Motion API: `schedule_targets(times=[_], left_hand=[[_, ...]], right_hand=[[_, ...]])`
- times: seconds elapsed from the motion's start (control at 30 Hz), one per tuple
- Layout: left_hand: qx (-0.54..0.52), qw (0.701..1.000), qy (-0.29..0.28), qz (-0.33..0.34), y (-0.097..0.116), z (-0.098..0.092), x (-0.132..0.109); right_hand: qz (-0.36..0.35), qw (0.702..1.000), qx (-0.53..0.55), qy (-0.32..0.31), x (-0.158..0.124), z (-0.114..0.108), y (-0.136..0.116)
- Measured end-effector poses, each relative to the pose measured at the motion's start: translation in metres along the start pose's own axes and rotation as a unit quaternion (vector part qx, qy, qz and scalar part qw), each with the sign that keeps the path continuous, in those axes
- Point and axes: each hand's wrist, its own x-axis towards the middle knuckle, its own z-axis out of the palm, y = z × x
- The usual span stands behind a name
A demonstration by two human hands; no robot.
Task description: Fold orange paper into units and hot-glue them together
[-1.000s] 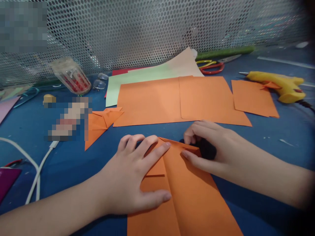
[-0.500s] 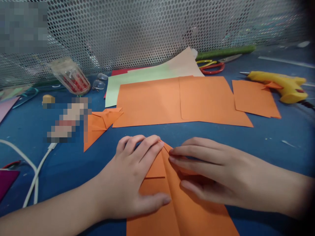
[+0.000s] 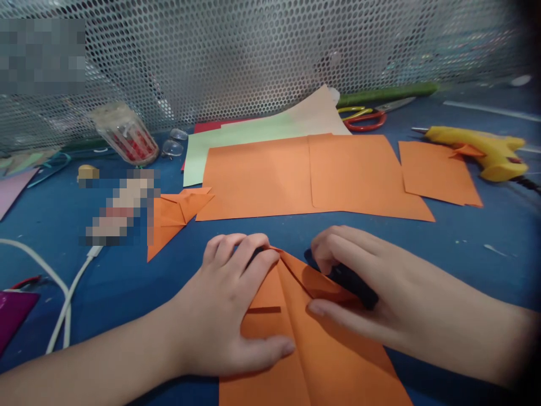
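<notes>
Orange paper [image 3: 333,349] lies beneath hands [image 3: 230,304] [image 3: 389,287], apparently touching both.

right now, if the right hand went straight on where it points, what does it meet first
Likely the folded flap of the orange paper below, then the left hand; whether the right hand touches that flap is hard to tell.

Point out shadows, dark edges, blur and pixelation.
Head view: the right hand shades the folded orange sheet beneath it; head view: the right edge darkens; head view: the mesh panel looks soft toward the right; head view: pixelation covers an object and the upper-left corner.
</notes>
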Motion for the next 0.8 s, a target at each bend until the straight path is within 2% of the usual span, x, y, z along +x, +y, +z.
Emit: schedule_targets(times=[0.17, 0.33, 0.43, 0.5, 0.57, 0.63, 0.7, 0.8], left_hand=[[-0.01, 1.0, 0.006, 0.004, 0.0, 0.001, -0.001], [-0.053, 0.998, 0.016, 0.005, 0.0, -0.003, -0.001], [-0.11, 0.993, 0.044, 0.002, 0.001, -0.007, 0.001], [-0.158, 0.985, 0.064, -0.008, 0.002, -0.011, 0.003], [-0.209, 0.975, 0.079, -0.02, 0.005, -0.013, 0.004], [-0.263, 0.961, 0.08, -0.035, 0.007, -0.014, 0.005], [-0.316, 0.946, 0.063, -0.042, 0.008, -0.014, 0.004], [-0.372, 0.926, 0.038, -0.041, 0.008, -0.014, 0.002]], right_hand=[[0.072, 0.982, 0.152, -0.087, -0.001, -0.003, 0.001], [0.102, 0.975, 0.18, -0.083, -0.002, -0.002, 0.001], [0.096, 0.979, 0.175, -0.048, -0.004, -0.002, 0.005], [0.082, 0.982, 0.163, -0.049, -0.004, -0.005, 0.01], [0.042, 0.991, 0.114, -0.059, -0.003, -0.008, 0.017], [-0.017, 1.0, 0.008, -0.016, -0.002, -0.011, 0.023], [-0.071, 0.99, -0.115, 0.049, -0.003, -0.013, 0.027], [-0.12, 0.969, -0.204, 0.076, -0.007, -0.013, 0.028]])
